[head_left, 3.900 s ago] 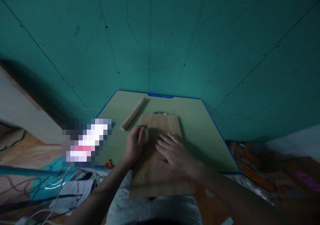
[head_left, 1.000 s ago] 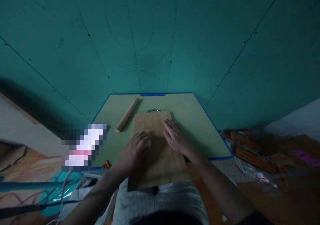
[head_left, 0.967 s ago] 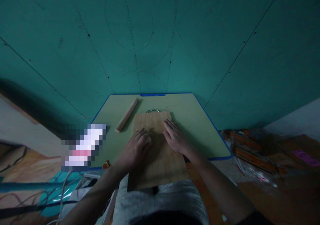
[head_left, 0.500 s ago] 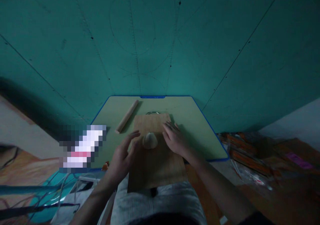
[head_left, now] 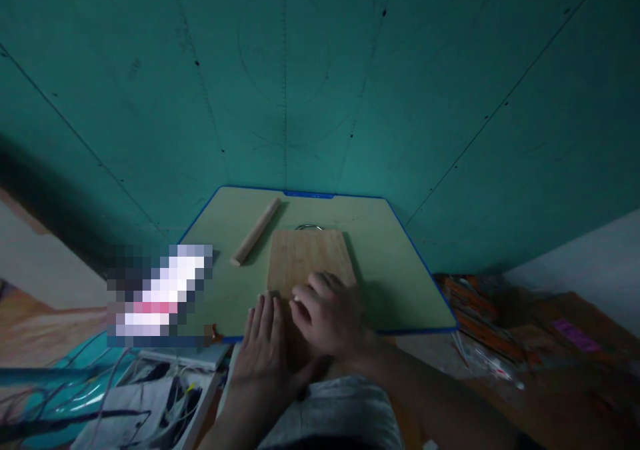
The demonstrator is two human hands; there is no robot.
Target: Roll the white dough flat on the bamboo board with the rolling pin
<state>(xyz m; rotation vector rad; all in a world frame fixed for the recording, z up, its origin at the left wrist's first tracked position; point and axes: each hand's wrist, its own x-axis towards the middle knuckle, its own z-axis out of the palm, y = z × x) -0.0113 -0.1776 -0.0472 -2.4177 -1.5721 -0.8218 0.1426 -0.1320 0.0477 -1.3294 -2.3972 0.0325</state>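
Observation:
A wooden cutting board [head_left: 310,253] with a metal handle lies on the pale table and reaches toward my lap. My left hand [head_left: 265,350] rests flat along the board's left side, fingers straight and thumb out to the right. Over the board's middle, my right hand [head_left: 327,310] is curled with its knuckles up. A small pale bit of dough [head_left: 296,298] shows at its fingertips; the rest of the lump is hidden beneath the hand. A wooden rolling pin [head_left: 257,232] lies slantwise to the left of the board, touched by neither hand.
The blue-rimmed table [head_left: 400,263] stands against a green wall [head_left: 320,103]. A pixelated bright object [head_left: 170,290] is at its left edge. Cables and a box of odds and ends [head_left: 165,390] are at lower left. Orange items and plastic bags [head_left: 480,317] lie on the floor at right.
My right hand has moved down and left from the board's right edge and curled over the dough lump, which was in plain view. My left hand has come down and flattened on the board.

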